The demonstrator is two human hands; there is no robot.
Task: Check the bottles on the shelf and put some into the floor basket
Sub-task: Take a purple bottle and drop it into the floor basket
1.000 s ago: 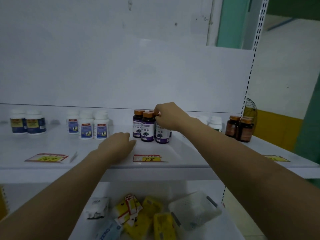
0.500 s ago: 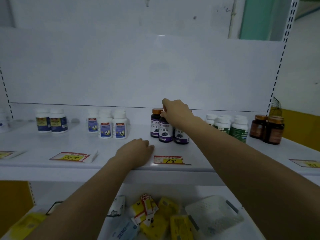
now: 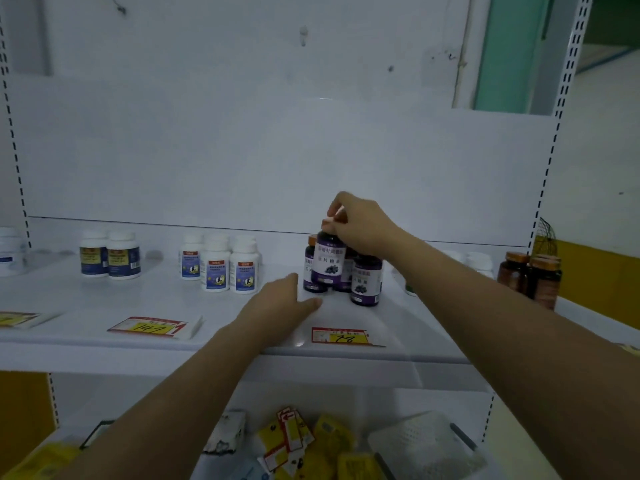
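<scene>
Here, just right of the frame's centre, the right hand [image 3: 360,226] grips by its cap a purple-labelled bottle [image 3: 329,263] amid the other purple bottles [image 3: 365,282] on the white shelf [image 3: 104,299], while the left hand [image 3: 280,306] lies loose-fingered on the shelf just lower left of them, holding nothing

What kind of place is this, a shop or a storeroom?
Probably a shop, perhaps a pharmacy: a white slotted shelf carries grouped pill bottles, and yellow handwritten price tags lie near its front edge.
</scene>
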